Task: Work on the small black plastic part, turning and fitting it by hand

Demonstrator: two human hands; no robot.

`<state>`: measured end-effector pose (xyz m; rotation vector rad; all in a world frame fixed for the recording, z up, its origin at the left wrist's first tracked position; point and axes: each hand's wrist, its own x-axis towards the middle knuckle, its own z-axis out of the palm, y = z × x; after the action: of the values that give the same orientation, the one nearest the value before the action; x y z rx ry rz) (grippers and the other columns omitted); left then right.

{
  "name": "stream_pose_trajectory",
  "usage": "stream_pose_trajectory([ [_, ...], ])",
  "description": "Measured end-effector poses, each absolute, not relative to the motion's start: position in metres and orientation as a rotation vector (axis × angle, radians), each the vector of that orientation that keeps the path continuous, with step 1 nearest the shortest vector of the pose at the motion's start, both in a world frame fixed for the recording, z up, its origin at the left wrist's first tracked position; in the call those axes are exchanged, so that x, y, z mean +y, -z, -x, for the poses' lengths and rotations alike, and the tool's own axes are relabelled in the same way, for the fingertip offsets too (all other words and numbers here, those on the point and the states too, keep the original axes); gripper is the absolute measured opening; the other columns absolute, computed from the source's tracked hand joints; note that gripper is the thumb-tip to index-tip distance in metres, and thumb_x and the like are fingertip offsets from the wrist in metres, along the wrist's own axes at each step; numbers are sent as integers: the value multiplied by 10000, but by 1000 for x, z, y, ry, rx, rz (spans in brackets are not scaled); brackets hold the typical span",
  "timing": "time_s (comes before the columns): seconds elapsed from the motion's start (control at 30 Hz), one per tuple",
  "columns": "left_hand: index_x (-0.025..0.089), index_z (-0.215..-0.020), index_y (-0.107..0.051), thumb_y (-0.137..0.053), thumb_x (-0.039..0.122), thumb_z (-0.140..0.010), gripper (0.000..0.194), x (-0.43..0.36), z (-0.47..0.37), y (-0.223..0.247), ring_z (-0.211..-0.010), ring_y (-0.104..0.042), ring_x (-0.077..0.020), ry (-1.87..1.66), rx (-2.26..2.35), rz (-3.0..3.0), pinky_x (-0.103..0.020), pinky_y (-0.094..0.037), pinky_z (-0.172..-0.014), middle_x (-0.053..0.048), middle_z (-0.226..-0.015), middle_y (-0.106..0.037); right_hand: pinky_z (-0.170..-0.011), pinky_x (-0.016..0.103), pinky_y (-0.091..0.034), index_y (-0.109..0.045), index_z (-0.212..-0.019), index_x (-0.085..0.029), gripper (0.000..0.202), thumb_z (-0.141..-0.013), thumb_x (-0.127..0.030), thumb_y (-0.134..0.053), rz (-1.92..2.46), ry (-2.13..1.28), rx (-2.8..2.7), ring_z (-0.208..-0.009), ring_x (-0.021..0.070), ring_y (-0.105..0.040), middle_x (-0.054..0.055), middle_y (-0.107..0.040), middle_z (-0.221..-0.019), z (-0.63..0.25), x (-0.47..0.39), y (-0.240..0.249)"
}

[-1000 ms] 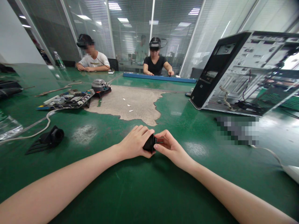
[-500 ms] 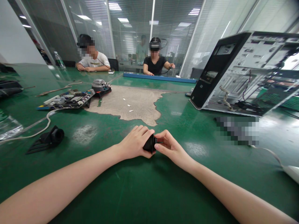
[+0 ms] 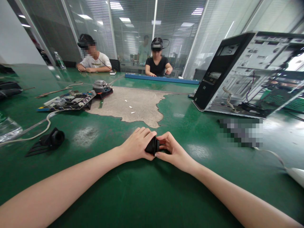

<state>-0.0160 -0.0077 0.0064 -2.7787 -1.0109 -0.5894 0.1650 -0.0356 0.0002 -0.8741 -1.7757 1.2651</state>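
My left hand [image 3: 136,144] is wrapped round a small black plastic part [image 3: 152,146], which has a stubby round body and a wider rim at its right end. Thumb and fingers of my right hand [image 3: 175,152] curl about that rimmed end, the thumb tip low at the rim's edge. Both hands are low over the green tabletop [image 3: 133,196], close together near the middle of the view. Much of the black part is covered by the left fingers, so its exact kind is hard to make out.
Left: a black plastic bracket [image 3: 48,141] with a round opening, a white cable [image 3: 47,125], a circuit board [image 3: 71,101] and a fan-like cooler [image 3: 101,85]. An opened computer case [image 3: 225,79] stands right. Two people [image 3: 95,60] sit across, behind a blue bar [image 3: 161,79].
My right thumb has slid down and left to the rim's lower edge, and the fingers have spread a little. My left hand keeps its hold. The far person's raised hand has come down.
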Motion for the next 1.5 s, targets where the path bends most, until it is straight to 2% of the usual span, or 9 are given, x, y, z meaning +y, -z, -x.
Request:
stream_pose_trajectory([
  [0.17,121,-1044,-442,-567,409,-629,520,-8,15,-5,-815,-443,-236,629,-1021,2774,-347,-351,-718,-78,-883,-502,-786,330,-457,-410,-891,-228,214,-762,-297,-566,866,-1372,-1671,-894,139,-525,8,-505,-919,-163,-37,-3],
  [0.27,130,-1035,-442,-568,425,-625,520,-8,14,-5,-814,-444,-237,648,-1024,2777,-347,-351,-716,-78,-884,-500,-778,332,-468,-418,-910,-225,234,-757,-315,-571,883,-1364,-1654,-908,148,-519,15,-505,-927,-163,-36,-4],
  [0.4,135,-1026,-441,-569,414,-625,505,-8,15,-6,-812,-444,-236,662,-1014,2785,-352,-352,-719,-77,-885,-499,-797,354,-464,-415,-985,-217,303,-746,-294,-584,914,-1370,-1661,-916,160,-522,36,-510,-960,-163,-35,-3],
  [0.6,126,-1040,-432,-602,374,-597,536,-8,16,-8,-807,-441,-240,620,-1006,2803,-355,-354,-713,-77,-883,-504,-826,342,-432,-390,-930,-240,343,-694,-207,-637,873,-1244,-1772,-954,157,-515,8,-506,-956,-164,-37,-1],
  [0.87,119,-1037,-444,-568,424,-629,524,-8,14,-6,-817,-443,-240,628,-1014,2781,-350,-354,-714,-81,-889,-504,-785,338,-453,-420,-881,-227,231,-751,-341,-574,893,-1345,-1649,-902,153,-518,10,-501,-907,-162,-36,-4],
  [1.03,122,-1042,-440,-571,410,-631,519,-8,14,-7,-820,-444,-239,630,-1019,2786,-352,-356,-722,-81,-894,-507,-798,364,-454,-414,-995,-219,311,-745,-296,-583,916,-1370,-1668,-923,170,-523,38,-509,-954,-163,-36,-4],
  [1.23,121,-1046,-434,-605,379,-594,548,-8,16,-8,-813,-446,-242,615,-1009,2795,-356,-358,-715,-82,-895,-508,-828,336,-436,-398,-957,-242,337,-710,-200,-624,871,-1219,-1788,-955,153,-508,8,-498,-953,-164,-38,-1],
  [1.4,131,-1035,-440,-573,402,-629,506,-8,14,-6,-807,-449,-239,667,-1010,2778,-354,-356,-706,-78,-882,-503,-763,316,-474,-414,-890,-233,206,-768,-315,-559,866,-1339,-1673,-903,142,-516,6,-487,-915,-163,-37,-3],
  [1.5,133,-1033,-439,-564,412,-637,500,-8,14,-6,-807,-449,-239,685,-1002,2782,-356,-356,-705,-78,-882,-503,-772,330,-471,-421,-895,-230,221,-761,-330,-565,891,-1342,-1658,-889,145,-520,8,-494,-913,-163,-37,-5],
])
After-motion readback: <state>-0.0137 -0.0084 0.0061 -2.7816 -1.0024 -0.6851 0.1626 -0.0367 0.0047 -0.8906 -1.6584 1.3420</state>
